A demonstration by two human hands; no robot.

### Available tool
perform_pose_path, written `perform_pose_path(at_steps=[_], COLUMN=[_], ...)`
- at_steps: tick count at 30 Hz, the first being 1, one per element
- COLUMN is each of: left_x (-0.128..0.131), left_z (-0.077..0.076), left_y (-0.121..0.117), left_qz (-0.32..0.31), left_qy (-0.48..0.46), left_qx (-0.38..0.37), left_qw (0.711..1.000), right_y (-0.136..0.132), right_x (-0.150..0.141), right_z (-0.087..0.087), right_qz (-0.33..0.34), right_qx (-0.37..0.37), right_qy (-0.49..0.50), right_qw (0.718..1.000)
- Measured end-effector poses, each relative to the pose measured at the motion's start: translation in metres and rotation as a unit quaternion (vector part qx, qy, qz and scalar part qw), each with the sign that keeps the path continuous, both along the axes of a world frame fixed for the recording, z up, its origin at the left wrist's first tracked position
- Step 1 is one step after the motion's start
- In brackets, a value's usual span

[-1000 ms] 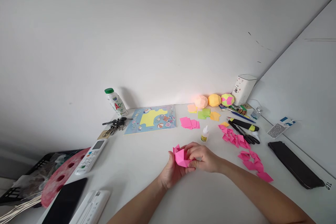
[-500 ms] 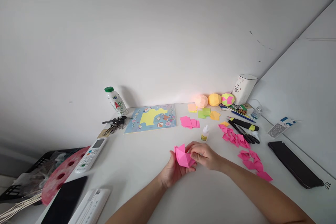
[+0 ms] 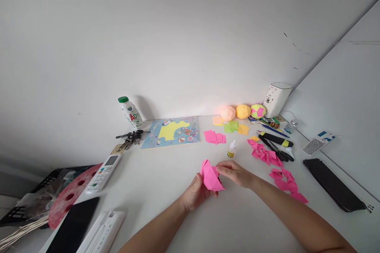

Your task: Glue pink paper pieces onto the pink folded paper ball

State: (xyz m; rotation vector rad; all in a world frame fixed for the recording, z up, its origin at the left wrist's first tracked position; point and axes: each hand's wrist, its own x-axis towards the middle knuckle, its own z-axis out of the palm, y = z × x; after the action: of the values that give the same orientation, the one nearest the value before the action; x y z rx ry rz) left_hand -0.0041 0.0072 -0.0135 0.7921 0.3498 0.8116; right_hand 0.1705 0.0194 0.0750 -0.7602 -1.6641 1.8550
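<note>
A folded pink paper piece [image 3: 211, 177] is held just above the white table [image 3: 166, 182], near its middle. My left hand [image 3: 196, 194] cups it from below and the left, fingers wrapped under it. My right hand [image 3: 236, 173] pinches its right side with thumb and fingertips. A small glue bottle [image 3: 231, 150] stands just behind my hands. Folded pink paper units [image 3: 274, 170] lie scattered to the right of my right hand.
Flat pink squares [image 3: 214, 137], green and orange squares [image 3: 234, 127] and three paper balls [image 3: 242, 111] lie farther back. Scissors and pens [image 3: 276, 146], a dark case [image 3: 334, 185], keys [image 3: 129, 140], a bottle [image 3: 130, 112], remotes [image 3: 103, 172], a phone [image 3: 74, 229] and a picture sheet [image 3: 172, 132] surround them.
The pink piece has been turned in my hands and shows more of its faces. My right hand has slid from covering it to pinching its right edge.
</note>
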Motion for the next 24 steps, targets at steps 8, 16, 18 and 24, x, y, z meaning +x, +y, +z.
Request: perform_pose_path(at_steps=[8, 16, 18, 24], left_x=[-0.0002, -0.0002, 0.0000, 0.0012], left_z=[-0.0016, 0.0023, 0.0025, 0.0053], left_y=[0.0007, -0.0006, -0.0006, -0.0005], left_qz=[0.001, -0.008, -0.003, 0.008], left_qy=[0.009, -0.004, -0.008, -0.006], left_qx=[-0.003, -0.004, -0.016, -0.028], left_qw=[1.000, 1.000, 1.000, 1.000], right_y=[0.0019, 0.0005, 0.0006, 0.0016], right_x=[0.0002, 0.0006, 0.0013, 0.0030], right_z=[-0.0013, -0.0004, -0.0011, -0.0058], right_qz=[-0.025, -0.018, -0.006, 0.021], right_qx=[0.012, -0.004, -0.005, -0.015], right_qy=[0.012, 0.013, 0.018, 0.029], right_qw=[1.000, 1.000, 1.000, 0.999])
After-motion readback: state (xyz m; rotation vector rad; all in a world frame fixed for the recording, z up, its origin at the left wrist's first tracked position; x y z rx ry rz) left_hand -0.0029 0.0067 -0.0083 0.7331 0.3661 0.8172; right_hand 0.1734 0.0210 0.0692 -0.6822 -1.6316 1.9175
